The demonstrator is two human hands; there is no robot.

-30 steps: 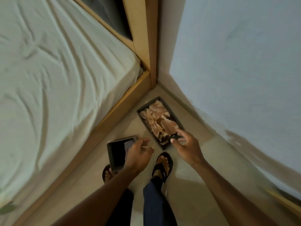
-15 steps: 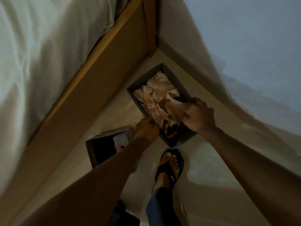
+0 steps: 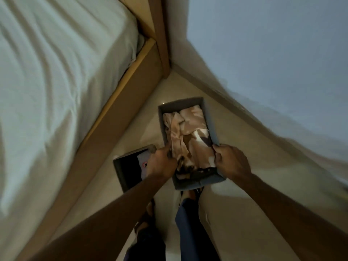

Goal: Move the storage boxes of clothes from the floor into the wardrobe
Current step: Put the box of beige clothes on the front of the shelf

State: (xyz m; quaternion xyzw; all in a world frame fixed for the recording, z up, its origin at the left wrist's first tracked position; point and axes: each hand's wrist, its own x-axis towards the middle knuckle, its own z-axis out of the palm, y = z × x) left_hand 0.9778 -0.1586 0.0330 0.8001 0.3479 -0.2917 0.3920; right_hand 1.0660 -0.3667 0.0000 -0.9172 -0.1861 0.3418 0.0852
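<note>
Grip: your left hand [image 3: 162, 162] closed on the left long wall of the grey storage box [image 3: 197, 182], thumb inside against the clothes; your right hand [image 3: 232, 163] closed on the right long wall, near the box's near end. Contents: beige and tan clothes [image 3: 188, 136], crumpled, filling the box to about rim height. Position: box held between both hands above the floor [image 3: 244, 147], its near end over your right foot; whether its far end is clear of the floor cannot be told. Second box [image 3: 130, 170]: grey, open, dark inside, on the floor just left of your left hand. Left boundary: wooden bed frame [image 3: 116, 117] with white mattress [image 3: 56, 81], close beside the second box. Right boundary: pale wall [image 3: 273, 63] with skirting, bare floor between it and the held box. Far end: the strip of floor narrows to the corner at the bed post [image 3: 162, 34].
</note>
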